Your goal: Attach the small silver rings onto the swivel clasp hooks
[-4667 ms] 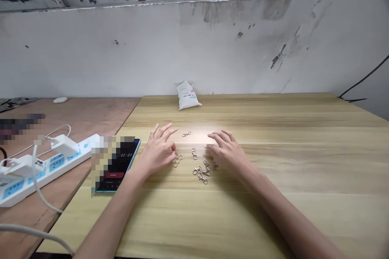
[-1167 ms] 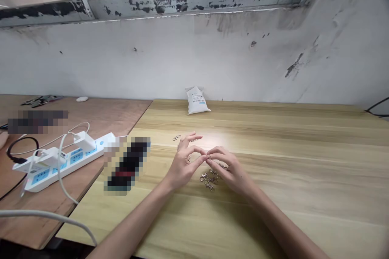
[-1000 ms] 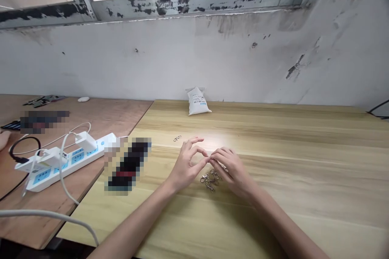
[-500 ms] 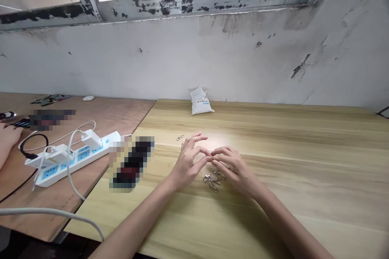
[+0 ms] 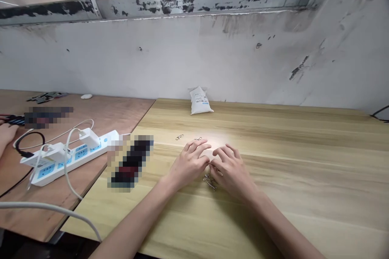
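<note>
My left hand (image 5: pixel 191 162) and my right hand (image 5: pixel 231 168) meet over the table, thumbs and forefingers pinched close together. Between them is a small metal lobster clasp (image 5: pixel 219 172), mostly hidden by the right fingers. Just below the fingertips lies a small pile of silvery lobster clasps with rings (image 5: pixel 209 182), partly covered by my right hand. Beyond my left hand, one clasp (image 5: pixel 179 137) rests on the wood, and a second clasp (image 5: pixel 197 138) lies right behind the left fingers.
A white plastic packet (image 5: pixel 201 101) stands against the wall. On the left are a blurred-out dark object (image 5: pixel 132 162), a white power strip (image 5: pixel 75 158) with chargers, and loose cables. Another person's hand (image 5: pixel 7 133) is at the far left on the brown table (image 5: pixel 121 109).
Both hands have dipped slightly, and their fingers have curled in closer. A clasp behind the left fingers, hidden before, now shows. My right hand covers more of the pile.
</note>
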A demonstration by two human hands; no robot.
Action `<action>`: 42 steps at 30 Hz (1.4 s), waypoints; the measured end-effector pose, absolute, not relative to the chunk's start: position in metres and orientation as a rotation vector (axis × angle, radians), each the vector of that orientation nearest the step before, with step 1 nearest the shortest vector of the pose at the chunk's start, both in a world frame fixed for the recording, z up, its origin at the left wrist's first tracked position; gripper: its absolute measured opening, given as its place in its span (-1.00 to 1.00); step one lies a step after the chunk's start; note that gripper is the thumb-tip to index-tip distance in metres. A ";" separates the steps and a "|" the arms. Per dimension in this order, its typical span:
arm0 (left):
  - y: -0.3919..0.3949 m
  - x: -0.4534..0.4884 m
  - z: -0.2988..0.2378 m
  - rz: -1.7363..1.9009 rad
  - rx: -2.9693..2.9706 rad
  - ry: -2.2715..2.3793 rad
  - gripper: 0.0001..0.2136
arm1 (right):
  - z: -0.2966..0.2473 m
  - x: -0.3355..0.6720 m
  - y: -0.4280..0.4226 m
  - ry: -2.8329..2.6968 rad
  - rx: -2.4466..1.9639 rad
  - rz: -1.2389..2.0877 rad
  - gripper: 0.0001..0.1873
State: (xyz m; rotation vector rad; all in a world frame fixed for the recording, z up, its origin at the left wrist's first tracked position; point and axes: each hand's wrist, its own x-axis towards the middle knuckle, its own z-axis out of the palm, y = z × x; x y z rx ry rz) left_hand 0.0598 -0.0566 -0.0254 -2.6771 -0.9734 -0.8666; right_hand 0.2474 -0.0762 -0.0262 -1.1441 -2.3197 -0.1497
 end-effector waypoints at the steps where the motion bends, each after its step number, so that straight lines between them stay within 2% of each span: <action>1: -0.057 0.059 -0.023 -0.890 -2.686 -0.979 -0.84 | -0.025 0.248 -0.076 -2.310 -1.132 -0.113 -0.78; 3: -0.059 0.058 -0.017 -0.996 -2.730 -1.045 -0.87 | -0.023 0.249 -0.077 -2.253 -1.115 0.073 -0.79; 7: -0.059 0.051 -0.002 -1.460 -2.786 -1.318 -0.91 | -0.018 0.251 -0.077 -2.094 -1.020 0.766 -0.68; 9: -0.054 0.043 0.003 -1.683 -2.732 -1.433 -0.90 | -0.018 0.252 -0.076 -2.075 -0.971 0.930 -0.65; 11: -0.046 0.031 0.005 -1.663 -2.661 -1.549 -0.91 | -0.020 0.256 -0.073 -2.100 -1.021 0.770 -0.68; 14: -0.036 0.011 0.004 -1.262 -2.743 -1.600 -0.91 | -0.027 0.268 -0.065 -2.113 -1.179 0.283 -0.75; 18: -0.036 -0.002 0.001 -0.789 -3.044 -1.475 -0.90 | -0.038 0.282 -0.055 -2.174 -1.325 0.092 -0.75; 23: -0.036 -0.006 0.001 -0.738 -3.132 -1.546 -0.87 | -0.042 0.283 -0.053 -2.195 -1.385 0.205 -0.74; 25: -0.026 -0.009 -0.001 -0.767 -3.003 -1.673 -0.85 | -0.043 0.281 -0.054 -2.185 -1.378 0.299 -0.73; 28: -0.004 -0.010 -0.005 -0.600 -2.700 -1.768 -0.83 | -0.043 0.278 -0.055 -2.173 -1.372 0.394 -0.71; 32: 0.020 -0.003 -0.010 -0.569 -2.656 -1.745 -0.89 | -0.043 0.277 -0.056 -2.172 -1.363 0.435 -0.68; 42: 0.009 -0.001 0.001 -0.883 -2.743 -1.783 -0.85 | -0.041 0.276 -0.056 -2.099 -1.319 0.486 -0.65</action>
